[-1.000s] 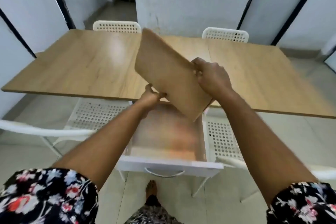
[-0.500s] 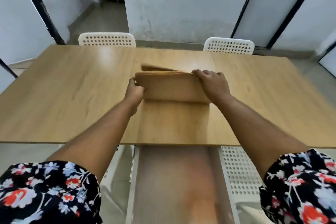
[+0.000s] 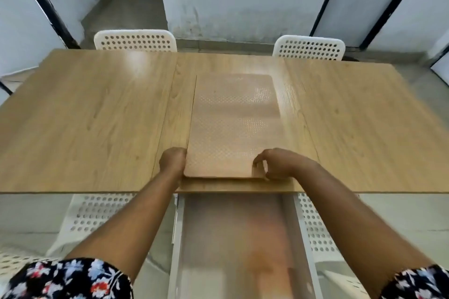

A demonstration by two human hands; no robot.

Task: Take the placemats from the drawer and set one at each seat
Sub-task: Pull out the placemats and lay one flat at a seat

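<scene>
A stack of tan dotted placemats [image 3: 233,126] lies flat on the middle of the wooden table [image 3: 92,116], its near edge close to the table's front edge. My left hand [image 3: 173,162] grips the stack's near left corner. My right hand [image 3: 275,164] pinches the near right corner with its fingers curled. Below the table's front edge the white drawer [image 3: 239,245] stands pulled out, its pale bottom showing.
Two white perforated chairs stand at the far side, one on the left [image 3: 134,40] and one on the right [image 3: 308,47]. Two more white chairs, left [image 3: 97,211] and right [image 3: 315,228], flank the drawer on my side. Walls and doors lie beyond.
The placemats went from tilted in the air above the drawer to lying flat on the table. Both hands slid back to the stack's near corners.
</scene>
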